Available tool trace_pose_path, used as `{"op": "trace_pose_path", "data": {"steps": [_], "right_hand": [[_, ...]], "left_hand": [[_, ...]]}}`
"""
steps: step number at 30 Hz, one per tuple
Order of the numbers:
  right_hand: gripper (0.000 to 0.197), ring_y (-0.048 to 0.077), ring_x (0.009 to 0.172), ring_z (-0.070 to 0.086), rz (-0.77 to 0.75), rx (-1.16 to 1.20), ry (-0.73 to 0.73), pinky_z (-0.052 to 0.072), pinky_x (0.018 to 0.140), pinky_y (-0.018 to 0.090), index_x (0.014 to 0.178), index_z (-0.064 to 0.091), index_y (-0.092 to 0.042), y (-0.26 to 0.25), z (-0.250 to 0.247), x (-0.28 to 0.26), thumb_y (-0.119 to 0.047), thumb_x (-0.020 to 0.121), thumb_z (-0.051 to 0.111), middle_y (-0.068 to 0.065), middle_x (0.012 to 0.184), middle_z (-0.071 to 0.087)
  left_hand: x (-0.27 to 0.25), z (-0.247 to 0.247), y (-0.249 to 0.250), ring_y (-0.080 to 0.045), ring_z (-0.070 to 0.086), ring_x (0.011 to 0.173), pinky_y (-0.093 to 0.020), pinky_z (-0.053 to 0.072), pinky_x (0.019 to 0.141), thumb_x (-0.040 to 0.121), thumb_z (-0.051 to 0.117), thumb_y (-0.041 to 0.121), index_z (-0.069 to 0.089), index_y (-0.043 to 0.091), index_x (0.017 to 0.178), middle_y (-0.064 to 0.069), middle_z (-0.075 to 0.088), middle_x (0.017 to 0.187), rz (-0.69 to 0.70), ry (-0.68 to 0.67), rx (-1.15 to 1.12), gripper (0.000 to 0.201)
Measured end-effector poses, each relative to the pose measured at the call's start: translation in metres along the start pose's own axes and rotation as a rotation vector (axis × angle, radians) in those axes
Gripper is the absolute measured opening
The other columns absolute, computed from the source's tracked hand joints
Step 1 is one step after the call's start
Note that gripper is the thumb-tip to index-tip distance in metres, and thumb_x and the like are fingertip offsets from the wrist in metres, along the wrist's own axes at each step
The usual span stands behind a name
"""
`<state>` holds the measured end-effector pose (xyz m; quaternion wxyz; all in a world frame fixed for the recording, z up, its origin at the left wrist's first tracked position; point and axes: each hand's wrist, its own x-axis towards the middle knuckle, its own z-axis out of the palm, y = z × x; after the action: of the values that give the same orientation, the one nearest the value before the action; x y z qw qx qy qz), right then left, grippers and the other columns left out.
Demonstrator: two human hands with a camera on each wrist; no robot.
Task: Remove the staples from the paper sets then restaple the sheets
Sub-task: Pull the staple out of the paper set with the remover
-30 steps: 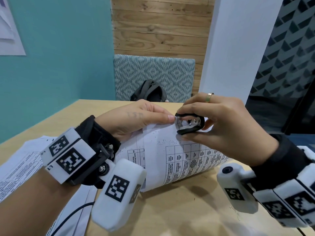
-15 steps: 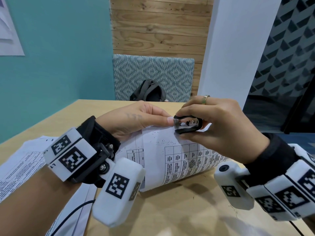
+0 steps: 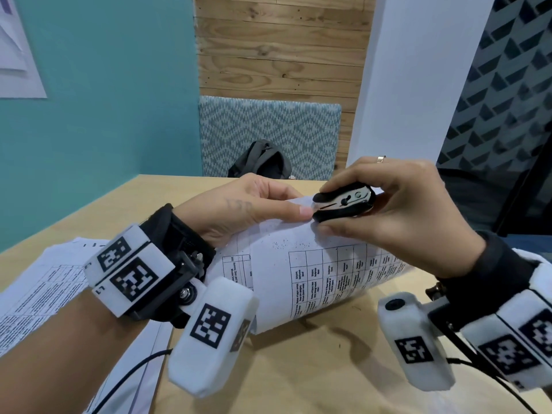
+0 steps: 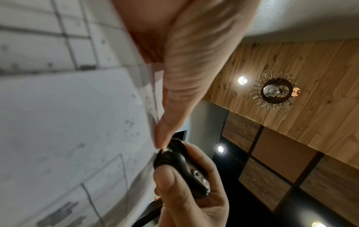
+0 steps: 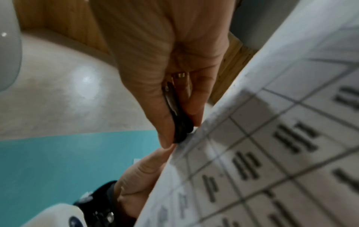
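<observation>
Wooden table (image 3: 298, 377), light tan, runs under both hands, with a teal wall (image 3: 104, 100) beyond the left hand and pine planks (image 3: 280, 46) straight ahead past the fingers. Behind the far table edge we see a chair back (image 3: 268, 127) in a blue-white zigzag weave, a black bag (image 3: 260, 159) against it. White pillar (image 3: 418, 70) stands beyond the right hand, dark patterned panel (image 3: 507, 85) further right. Poster (image 3: 18, 49) on the teal wall, up and left of the left hand, writing too small to read.

Left hand (image 3: 239, 210) pinches the top edge of the paper set (image 3: 313, 264), thumb on the near face, other fingers behind. We hold the sheets raised and curved off the table, between the two hands. Right hand (image 3: 397, 216) is clamped on the black staple remover (image 3: 343, 204), thumb below and fingers on top, its nose touching the paper's top edge just beside the left thumb tip. Ring (image 3: 380, 159) on a right finger. Left wrist view shows the remover (image 4: 180, 167) squeezed at the sheet edge; the staple itself we cannot make out. Right wrist view shows the same contact, remover (image 5: 180, 127) against paper (image 5: 272, 145).

Printed table grid with small text on the sheets, blurred, not readable. More sheets (image 3: 44, 288) lie flat under the left forearm, also gridded, unreadable. Wrist rigs carry black-white square markers (image 3: 133, 277). Cables (image 3: 128, 375) trail on the table near both wrists.
</observation>
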<state>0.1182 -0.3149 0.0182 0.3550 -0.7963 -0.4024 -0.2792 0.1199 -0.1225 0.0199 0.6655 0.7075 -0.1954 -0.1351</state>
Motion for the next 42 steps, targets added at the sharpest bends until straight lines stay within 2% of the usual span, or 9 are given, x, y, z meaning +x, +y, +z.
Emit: {"op": "trace_pose_path", "data": {"steps": [3, 6, 11, 20, 25, 30, 36, 39, 42], "right_hand": [[0.03, 0.007, 0.073, 0.066, 0.043, 0.064, -0.001, 0.055, 0.066, 0.031, 0.084, 0.073, -0.013, -0.002, -0.003, 0.001, -0.024, 0.057, 0.082, -0.005, 0.08, 0.07], [0.03, 0.003, 0.072, 0.063, 0.015, 0.001, -0.026, 0.053, 0.065, 0.027, 0.084, 0.073, -0.015, -0.005, -0.001, 0.001, -0.026, 0.058, 0.082, -0.009, 0.079, 0.068], [0.03, 0.011, 0.073, 0.066, 0.051, 0.041, -0.007, 0.054, 0.063, 0.037, 0.084, 0.073, -0.014, -0.006, -0.003, 0.0, -0.025, 0.057, 0.081, -0.002, 0.079, 0.07], [0.033, 0.015, 0.076, 0.07, 0.173, 0.187, -0.029, 0.057, 0.071, 0.039, 0.083, 0.072, -0.014, -0.007, -0.006, 0.001, -0.02, 0.053, 0.083, 0.002, 0.078, 0.073], [0.032, 0.022, 0.076, 0.071, 0.231, 0.316, -0.049, 0.057, 0.071, 0.032, 0.079, 0.071, -0.014, -0.007, -0.009, 0.002, -0.017, 0.05, 0.083, 0.006, 0.078, 0.074], [0.036, 0.017, 0.068, 0.069, 0.262, 0.345, -0.063, 0.054, 0.063, 0.021, 0.077, 0.072, -0.011, -0.013, -0.01, 0.001, -0.017, 0.046, 0.089, 0.009, 0.075, 0.074], [0.04, 0.023, 0.057, 0.059, 0.445, 0.541, -0.032, 0.045, 0.048, 0.025, 0.071, 0.069, -0.003, -0.01, -0.008, 0.003, -0.015, 0.035, 0.08, 0.016, 0.065, 0.067], [0.038, 0.016, 0.057, 0.057, 0.475, 0.536, -0.005, 0.043, 0.047, 0.019, 0.073, 0.069, -0.002, -0.011, -0.007, 0.005, -0.012, 0.037, 0.077, 0.013, 0.064, 0.065], [0.038, 0.014, 0.06, 0.061, 0.424, 0.453, 0.078, 0.048, 0.049, 0.016, 0.074, 0.07, -0.005, -0.011, -0.018, 0.006, -0.016, 0.038, 0.078, 0.011, 0.065, 0.069]], "left_hand": [[-0.002, -0.001, 0.0, -0.006, 0.065, 0.061, -0.014, 0.049, 0.057, 0.07, 0.065, 0.013, 0.064, 0.003, 0.081, -0.001, 0.069, 0.07, 0.024, -0.036, 0.026, 0.015], [0.001, -0.003, -0.002, -0.008, 0.066, 0.078, -0.014, 0.05, 0.072, 0.073, 0.068, 0.013, 0.068, 0.003, 0.086, -0.004, 0.071, 0.081, 0.069, -0.039, 0.083, 0.016], [0.002, 0.001, -0.003, -0.007, 0.066, 0.067, -0.012, 0.049, 0.064, 0.069, 0.064, 0.008, 0.065, -0.004, 0.085, -0.003, 0.07, 0.071, 0.072, 0.006, -0.038, 0.02], [-0.001, 0.006, 0.002, -0.007, 0.062, 0.052, -0.014, 0.048, 0.051, 0.069, 0.059, 0.006, 0.059, 0.0, 0.077, -0.001, 0.066, 0.058, 0.037, -0.027, -0.088, 0.01], [-0.002, 0.006, 0.003, -0.004, 0.06, 0.052, -0.011, 0.048, 0.053, 0.07, 0.062, 0.007, 0.06, 0.002, 0.076, 0.002, 0.065, 0.058, 0.069, -0.032, -0.021, 0.007], [-0.001, 0.005, 0.002, -0.004, 0.059, 0.052, -0.011, 0.048, 0.053, 0.069, 0.067, 0.009, 0.062, 0.004, 0.074, 0.001, 0.064, 0.059, 0.067, -0.003, 0.058, 0.009], [0.001, 0.007, -0.002, -0.005, 0.055, 0.056, -0.011, 0.045, 0.056, 0.07, 0.065, 0.013, 0.063, 0.012, 0.064, 0.002, 0.061, 0.061, 0.117, 0.041, 0.126, 0.007], [0.001, 0.006, -0.002, -0.005, 0.054, 0.055, -0.011, 0.045, 0.055, 0.071, 0.072, 0.01, 0.061, 0.008, 0.067, 0.0, 0.059, 0.062, 0.105, 0.061, 0.146, 0.011], [0.0, 0.002, 0.002, -0.004, 0.054, 0.048, -0.011, 0.046, 0.051, 0.072, 0.065, 0.01, 0.061, 0.007, 0.067, 0.002, 0.059, 0.056, 0.08, 0.122, 0.158, 0.008]]}}
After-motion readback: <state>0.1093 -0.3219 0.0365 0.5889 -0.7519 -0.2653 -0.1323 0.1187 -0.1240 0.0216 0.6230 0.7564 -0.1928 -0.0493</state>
